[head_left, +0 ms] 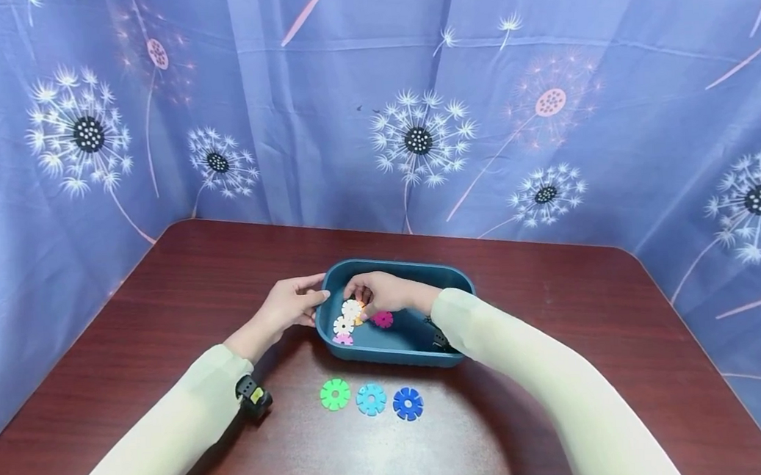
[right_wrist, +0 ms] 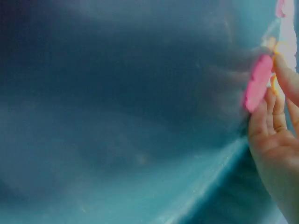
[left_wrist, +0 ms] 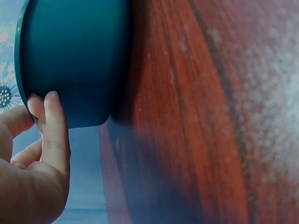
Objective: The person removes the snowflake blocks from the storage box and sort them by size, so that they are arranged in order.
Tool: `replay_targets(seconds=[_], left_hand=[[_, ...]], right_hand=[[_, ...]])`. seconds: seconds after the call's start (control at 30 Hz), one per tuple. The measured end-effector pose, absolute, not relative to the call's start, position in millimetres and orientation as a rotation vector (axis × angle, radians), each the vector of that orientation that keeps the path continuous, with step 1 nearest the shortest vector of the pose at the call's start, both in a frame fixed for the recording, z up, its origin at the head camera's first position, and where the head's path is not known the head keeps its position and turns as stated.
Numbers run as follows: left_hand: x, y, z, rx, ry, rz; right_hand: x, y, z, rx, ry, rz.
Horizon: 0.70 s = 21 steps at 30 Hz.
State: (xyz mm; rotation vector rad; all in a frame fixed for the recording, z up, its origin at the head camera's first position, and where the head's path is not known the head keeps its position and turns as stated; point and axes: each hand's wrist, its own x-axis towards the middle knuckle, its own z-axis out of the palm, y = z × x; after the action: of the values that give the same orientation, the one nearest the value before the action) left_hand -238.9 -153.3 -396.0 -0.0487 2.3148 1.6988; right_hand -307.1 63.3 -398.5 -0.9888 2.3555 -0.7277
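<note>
A teal plastic tub [head_left: 427, 341] stands in the middle of a dark red wooden table [head_left: 557, 306]. My left hand [head_left: 305, 300] grips the tub's left end, thumb by the rim and fingers [left_wrist: 53, 126] against the outer wall [left_wrist: 74, 60]. My right hand [head_left: 366, 295] reaches into the tub, its curled fingertips [right_wrist: 275, 109] pinching an orange disc [head_left: 359, 317] that lies among white discs [head_left: 348, 313]. A pink snowflake disc [head_left: 382, 319] [right_wrist: 257, 86] lies right beside those fingers. A pale pink disc [head_left: 343, 339] rests at the tub's near left corner.
Three snowflake discs lie in a row on the table in front of the tub: green [head_left: 335, 394], light blue [head_left: 371, 399] and dark blue [head_left: 408, 403]. A blue dandelion-print cloth [head_left: 411, 103] hangs close behind and beside the table.
</note>
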Motion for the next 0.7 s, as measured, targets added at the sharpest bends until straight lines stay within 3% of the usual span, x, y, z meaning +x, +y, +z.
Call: replay_targets(seconds=[0.7], left_hand=[[-238.7,-151.9,-395.4,-0.054,2.278,1.741]], right_hand=[[-315.6,79.8,-366.4,-0.771,2.51,-0.782]])
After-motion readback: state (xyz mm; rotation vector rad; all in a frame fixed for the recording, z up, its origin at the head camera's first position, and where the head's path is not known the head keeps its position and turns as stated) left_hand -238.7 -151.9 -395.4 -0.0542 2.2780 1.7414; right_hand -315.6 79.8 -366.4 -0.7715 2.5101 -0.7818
